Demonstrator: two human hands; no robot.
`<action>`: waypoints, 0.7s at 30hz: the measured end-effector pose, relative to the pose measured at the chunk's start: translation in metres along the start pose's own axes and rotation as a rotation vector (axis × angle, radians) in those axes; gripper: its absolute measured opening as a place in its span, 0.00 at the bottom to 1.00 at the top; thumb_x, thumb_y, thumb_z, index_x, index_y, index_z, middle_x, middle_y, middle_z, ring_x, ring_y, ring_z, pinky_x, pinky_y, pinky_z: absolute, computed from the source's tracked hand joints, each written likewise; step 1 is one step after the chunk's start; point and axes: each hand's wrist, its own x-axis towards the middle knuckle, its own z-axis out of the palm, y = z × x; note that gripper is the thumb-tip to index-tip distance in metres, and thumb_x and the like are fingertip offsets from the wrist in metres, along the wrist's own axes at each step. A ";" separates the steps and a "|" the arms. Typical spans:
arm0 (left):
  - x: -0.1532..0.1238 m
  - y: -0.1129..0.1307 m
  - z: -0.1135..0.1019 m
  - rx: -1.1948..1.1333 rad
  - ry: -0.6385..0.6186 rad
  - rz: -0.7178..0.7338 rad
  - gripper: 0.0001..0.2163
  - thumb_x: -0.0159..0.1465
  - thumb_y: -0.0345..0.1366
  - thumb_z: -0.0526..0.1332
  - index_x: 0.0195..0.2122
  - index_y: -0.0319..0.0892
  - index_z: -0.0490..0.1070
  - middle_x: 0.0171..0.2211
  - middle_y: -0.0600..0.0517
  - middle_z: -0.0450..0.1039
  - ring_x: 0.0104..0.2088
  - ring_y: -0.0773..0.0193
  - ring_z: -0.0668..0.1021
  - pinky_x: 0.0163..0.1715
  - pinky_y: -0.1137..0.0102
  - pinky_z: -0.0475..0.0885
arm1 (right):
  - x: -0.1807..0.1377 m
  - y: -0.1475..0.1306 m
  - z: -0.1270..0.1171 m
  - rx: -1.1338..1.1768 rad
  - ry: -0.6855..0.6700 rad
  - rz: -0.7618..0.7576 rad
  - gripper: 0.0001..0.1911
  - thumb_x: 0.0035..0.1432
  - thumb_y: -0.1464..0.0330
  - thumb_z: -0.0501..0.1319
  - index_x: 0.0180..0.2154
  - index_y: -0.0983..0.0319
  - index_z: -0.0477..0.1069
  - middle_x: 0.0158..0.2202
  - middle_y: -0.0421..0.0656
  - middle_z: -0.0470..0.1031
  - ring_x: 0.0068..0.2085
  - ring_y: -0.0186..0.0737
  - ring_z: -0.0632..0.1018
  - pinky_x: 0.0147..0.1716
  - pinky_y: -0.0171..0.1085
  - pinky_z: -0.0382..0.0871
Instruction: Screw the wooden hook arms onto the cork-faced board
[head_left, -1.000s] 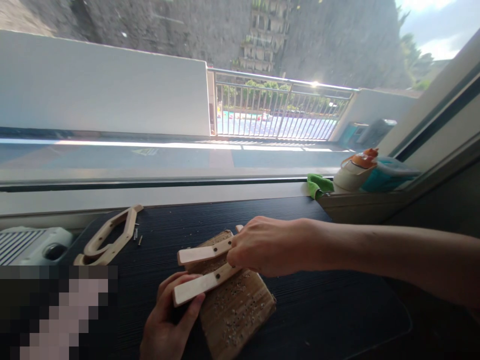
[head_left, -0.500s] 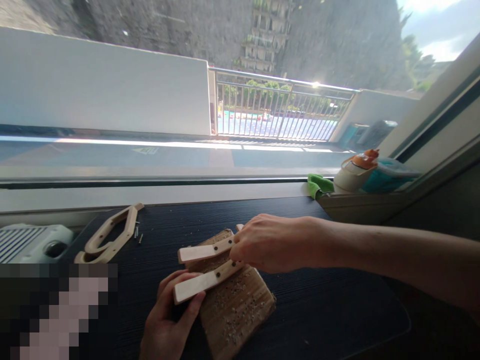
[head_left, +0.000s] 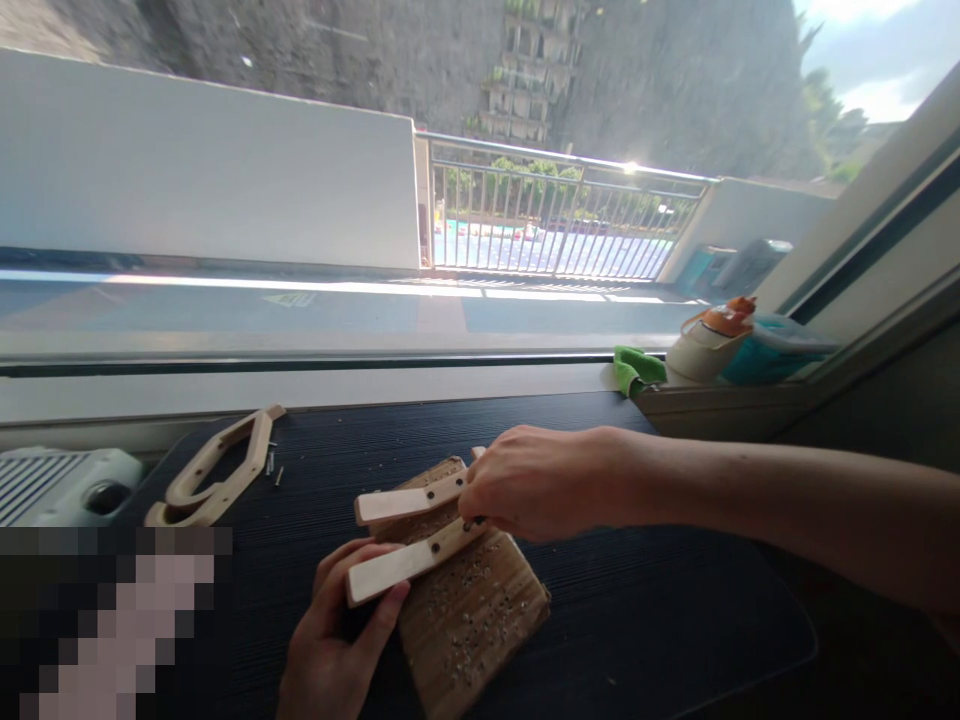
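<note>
A pale wooden piece with two bent arms (head_left: 386,578) lies across a worn wooden board (head_left: 469,620) pitted with many small holes. Dark round holes or fittings dot both arms. My left hand (head_left: 337,630) grips the end of the near arm, thumb in front and fingers behind. Over the right part of the piece is my right hand (head_left: 517,485), its fingers closed at a dark fitting on the near arm. Whatever those fingers pinch is too hidden to name.
A similar wooden frame (head_left: 259,450) lies at the left of the black table (head_left: 637,620), beside several small screws or pins (head_left: 271,462). A green cloth (head_left: 637,370) and a beige bottle (head_left: 705,347) sit on the sill at right. A grey-white device (head_left: 67,485) stands at far left.
My right fingers have turned slightly at the fitting on the near arm. My left hand keeps the same grip, and the wooden piece stays on the board.
</note>
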 end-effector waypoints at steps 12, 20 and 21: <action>-0.002 -0.003 0.000 0.032 -0.023 0.037 0.11 0.57 0.41 0.62 0.42 0.50 0.69 0.43 0.55 0.71 0.45 0.65 0.75 0.47 0.75 0.69 | 0.018 0.000 0.007 -0.022 0.045 0.052 0.08 0.54 0.75 0.55 0.30 0.65 0.73 0.28 0.45 0.77 0.30 0.37 0.75 0.21 0.34 0.54; -0.002 -0.005 0.000 0.035 -0.016 0.015 0.12 0.57 0.43 0.62 0.42 0.50 0.69 0.42 0.55 0.72 0.44 0.67 0.76 0.47 0.77 0.69 | 0.015 -0.008 -0.002 0.003 0.017 0.224 0.11 0.54 0.69 0.57 0.39 0.66 0.72 0.32 0.49 0.77 0.34 0.44 0.77 0.23 0.35 0.61; -0.001 -0.005 0.000 0.036 -0.011 0.013 0.12 0.57 0.43 0.62 0.42 0.50 0.69 0.42 0.55 0.72 0.43 0.67 0.76 0.46 0.77 0.70 | 0.015 -0.009 -0.006 -0.007 0.028 0.202 0.11 0.54 0.70 0.57 0.40 0.66 0.72 0.32 0.49 0.77 0.34 0.44 0.77 0.24 0.36 0.61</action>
